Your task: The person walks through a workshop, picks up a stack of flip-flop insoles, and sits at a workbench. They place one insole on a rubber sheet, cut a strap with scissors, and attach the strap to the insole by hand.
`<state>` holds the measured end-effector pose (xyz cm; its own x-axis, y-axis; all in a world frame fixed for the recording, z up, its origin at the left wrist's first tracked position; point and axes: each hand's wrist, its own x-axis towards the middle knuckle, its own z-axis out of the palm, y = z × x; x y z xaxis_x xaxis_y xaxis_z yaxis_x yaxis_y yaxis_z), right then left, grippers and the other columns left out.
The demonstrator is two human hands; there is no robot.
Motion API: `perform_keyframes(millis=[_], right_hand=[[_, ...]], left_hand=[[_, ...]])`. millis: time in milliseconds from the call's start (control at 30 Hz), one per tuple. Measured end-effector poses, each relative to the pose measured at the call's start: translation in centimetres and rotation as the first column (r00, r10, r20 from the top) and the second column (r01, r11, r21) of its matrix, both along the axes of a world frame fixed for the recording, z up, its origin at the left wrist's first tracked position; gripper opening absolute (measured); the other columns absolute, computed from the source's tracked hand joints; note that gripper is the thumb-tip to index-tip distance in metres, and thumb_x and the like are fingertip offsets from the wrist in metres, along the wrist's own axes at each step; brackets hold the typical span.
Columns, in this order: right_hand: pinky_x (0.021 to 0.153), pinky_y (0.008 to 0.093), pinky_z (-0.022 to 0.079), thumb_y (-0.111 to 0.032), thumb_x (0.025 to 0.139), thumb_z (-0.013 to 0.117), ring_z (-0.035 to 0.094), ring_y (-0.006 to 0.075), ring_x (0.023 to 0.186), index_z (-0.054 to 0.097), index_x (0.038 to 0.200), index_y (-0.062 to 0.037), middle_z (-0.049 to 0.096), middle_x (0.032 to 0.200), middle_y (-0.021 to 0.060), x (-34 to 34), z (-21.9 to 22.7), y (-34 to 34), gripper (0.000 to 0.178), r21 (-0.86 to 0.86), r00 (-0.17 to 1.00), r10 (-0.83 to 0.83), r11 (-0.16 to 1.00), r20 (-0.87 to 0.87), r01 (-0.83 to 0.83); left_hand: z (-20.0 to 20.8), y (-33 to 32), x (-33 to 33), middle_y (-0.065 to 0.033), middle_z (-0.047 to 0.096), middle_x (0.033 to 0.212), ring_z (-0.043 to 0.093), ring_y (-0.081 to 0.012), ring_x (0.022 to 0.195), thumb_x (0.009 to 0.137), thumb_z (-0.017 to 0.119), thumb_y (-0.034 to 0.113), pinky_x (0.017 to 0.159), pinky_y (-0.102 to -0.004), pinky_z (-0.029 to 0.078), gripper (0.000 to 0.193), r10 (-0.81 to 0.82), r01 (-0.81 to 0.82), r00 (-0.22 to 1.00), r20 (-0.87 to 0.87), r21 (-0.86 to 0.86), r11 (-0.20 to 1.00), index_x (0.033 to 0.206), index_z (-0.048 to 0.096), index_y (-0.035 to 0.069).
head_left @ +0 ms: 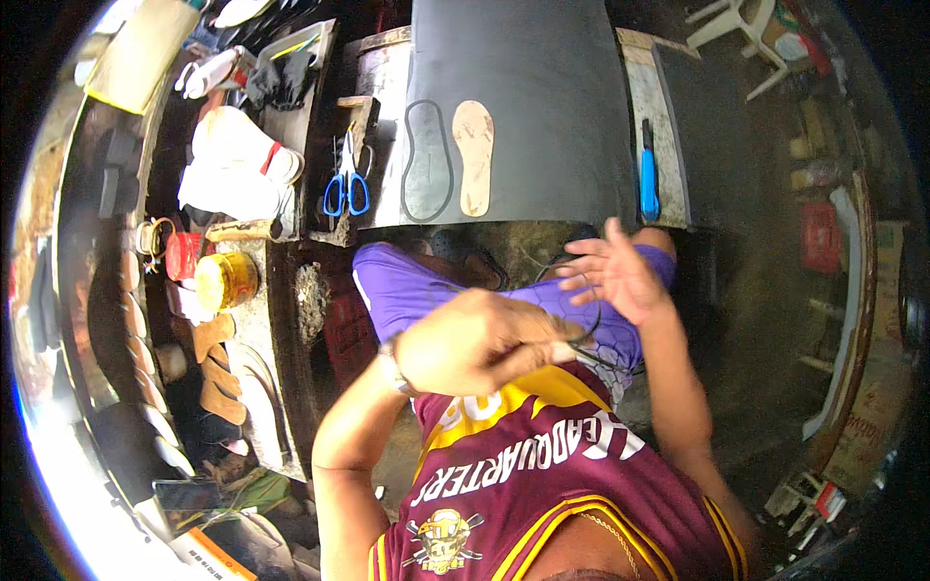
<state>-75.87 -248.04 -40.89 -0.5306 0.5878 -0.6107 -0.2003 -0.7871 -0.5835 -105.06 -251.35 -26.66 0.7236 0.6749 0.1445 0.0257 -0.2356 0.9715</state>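
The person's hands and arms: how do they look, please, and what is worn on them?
The left hand and right hand wear no gloves. A pale band, perhaps a watch, circles the left wrist; the right wrist shows none. No sleeves cover the forearms; the maroon jersey has yellow stripes at its shoulder edges.

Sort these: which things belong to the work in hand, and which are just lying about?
Likely in the work: black strip in the left hand, dark sheet, tan sole, dark-rimmed sole shape, knife, scissors.

Probably lying about: yellow tub, white chair.
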Motion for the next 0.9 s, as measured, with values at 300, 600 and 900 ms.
perform_keyframes(millis=[300,600,900], right_hand=[[0.08,0.0358,0.06,-0.026,0.107,0.061,0.07,0.019,0.092,0.061,0.131,-0.0043,0.072,0.116,0.0111,-7.2,-2.1,8.1,0.032,-0.114,0.984,-0.143,0.985,-0.104,0.131],[0.053,0.0207,0.032,-0.057,0.11,0.045,0.038,0.0036,0.067,0.061,0.141,-0.0063,0.049,0.084,-0.0071,-10.1,0.0,14.6,0.062,0.453,0.773,-0.121,0.862,0.622,-0.23],[0.088,0.0353,0.049,-0.042,0.11,0.05,0.058,0.0186,0.091,0.07,0.129,-0.0024,0.059,0.094,0.0027,-12.0,0.4,18.5,0.048,0.456,0.537,-0.046,0.593,0.842,-0.664]], left_hand=[[-9.2,-5.9,-0.1,-0.0164,0.075,0.099,0.073,-0.0385,0.088,0.106,0.06,0.036,0.076,-0.0478,0.058,0.031,0.079,-0.113,0.926,-0.37,-0.073,0.991,0.115,0.075,0.011],[-20.1,-5.4,-1.5,-0.0193,0.07,0.097,0.067,-0.0393,0.095,0.106,0.06,0.033,0.085,-0.0465,0.053,0.035,0.554,-0.614,0.765,-0.33,-0.113,0.781,0.114,0.074,0.002],[-26.0,-3.3,-4.1,-0.0123,0.066,0.094,0.06,-0.033,0.095,0.089,0.079,0.017,0.085,-0.0437,0.049,0.011,0.901,-0.847,0.344,-0.263,0.329,0.419,0.094,0.077,0.007]])
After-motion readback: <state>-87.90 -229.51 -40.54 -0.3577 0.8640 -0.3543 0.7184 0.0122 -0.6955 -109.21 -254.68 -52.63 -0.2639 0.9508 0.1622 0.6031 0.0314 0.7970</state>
